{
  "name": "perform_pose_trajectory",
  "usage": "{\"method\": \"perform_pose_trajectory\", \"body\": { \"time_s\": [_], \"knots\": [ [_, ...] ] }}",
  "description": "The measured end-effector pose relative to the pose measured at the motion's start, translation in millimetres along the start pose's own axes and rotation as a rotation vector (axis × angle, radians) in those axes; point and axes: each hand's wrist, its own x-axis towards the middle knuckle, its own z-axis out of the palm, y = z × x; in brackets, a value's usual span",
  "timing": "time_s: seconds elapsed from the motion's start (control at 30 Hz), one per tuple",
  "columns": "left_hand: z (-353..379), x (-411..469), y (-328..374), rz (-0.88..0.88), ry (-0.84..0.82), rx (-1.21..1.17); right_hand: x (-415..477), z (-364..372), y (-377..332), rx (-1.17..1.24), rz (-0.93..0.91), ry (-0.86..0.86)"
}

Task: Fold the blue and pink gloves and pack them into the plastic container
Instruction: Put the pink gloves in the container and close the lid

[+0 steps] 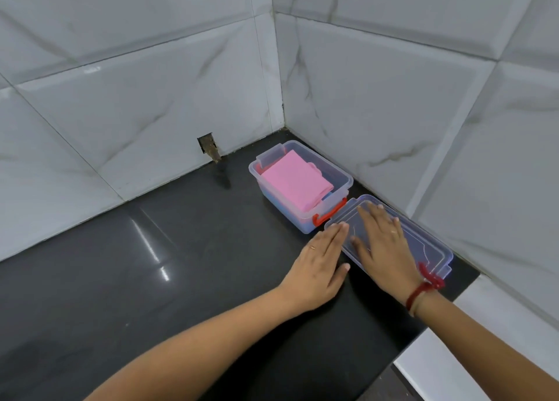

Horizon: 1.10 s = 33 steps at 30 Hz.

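Observation:
A clear plastic container (344, 178) with a red latch (328, 213) stands in the corner of the black counter. A folded pink glove (295, 180) lies on top inside it; a sliver of blue (326, 195) shows underneath at its right edge. The clear lid (423, 243) lies flat on the counter just in front of the container. My right hand (382, 246) rests flat on the lid, fingers spread. My left hand (319, 264) lies flat on the counter with its fingertips touching the lid's left edge. Neither hand grips anything.
The black counter (151, 279) runs left and toward me, glossy with light reflections. White marble-look tiled walls meet in a corner right behind the container. A small broken hole (208, 148) shows in the left wall at counter level. The counter's right edge (438, 319) drops off beside my right wrist.

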Motion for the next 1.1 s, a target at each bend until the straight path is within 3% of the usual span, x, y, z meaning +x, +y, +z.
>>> {"method": "perform_pose_trajectory", "body": {
  "time_s": [0.13, 0.4, 0.53, 0.63, 0.77, 0.9, 1.1],
  "knots": [
    [5, 13, -10, 0.061, -0.120, 0.177, -13, 9, 9, 0.003, 0.048, -0.043],
    [-4, 24, -7, 0.285, -0.184, 0.325, -40, 11, 13, 0.006, 0.022, -0.221],
    [-16, 13, 0, 0.349, -0.209, 0.244, -54, 3, 9, -0.192, -0.085, -0.347],
    [-33, 4, 7, 0.354, -0.186, 0.128, -62, -6, -6, -0.316, -0.109, -0.284],
    [-69, -3, 10, 0.381, -0.084, 0.060, -61, -30, -29, -0.299, -0.158, -0.214],
    [-106, -7, -5, 0.247, 0.043, -0.019, -57, -52, -54, -0.235, -0.209, -0.141],
    [-125, -4, -52, -0.045, 0.304, -0.256, -25, -61, -67, 0.073, -0.223, 0.029]
  ]
}}
